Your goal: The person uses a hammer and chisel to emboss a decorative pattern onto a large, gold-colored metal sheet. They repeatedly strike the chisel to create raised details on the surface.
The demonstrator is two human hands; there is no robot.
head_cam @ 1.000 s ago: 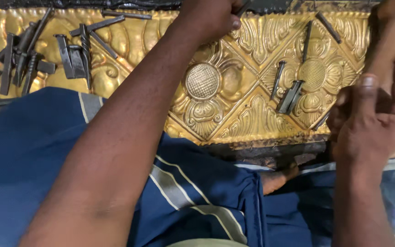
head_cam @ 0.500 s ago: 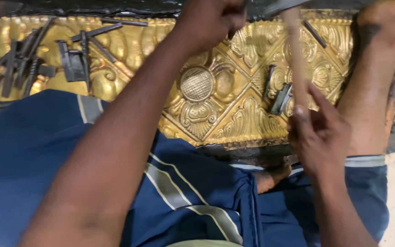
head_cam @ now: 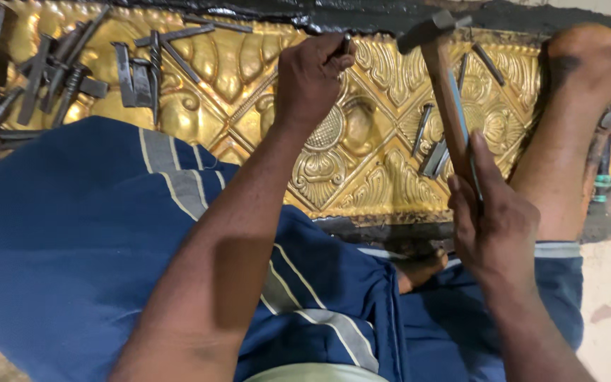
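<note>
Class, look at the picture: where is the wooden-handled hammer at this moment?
In the head view, the wooden-handled hammer is on the right side, held by the right hand, its metal head raised over the embossed golden metal panel near the left hand.

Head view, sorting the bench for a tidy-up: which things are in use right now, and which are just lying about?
In use:
hammer in right hand
punch in left hand
embossed gold sheet

Lying about:
spare punches, left
loose punches by the hammer
</note>
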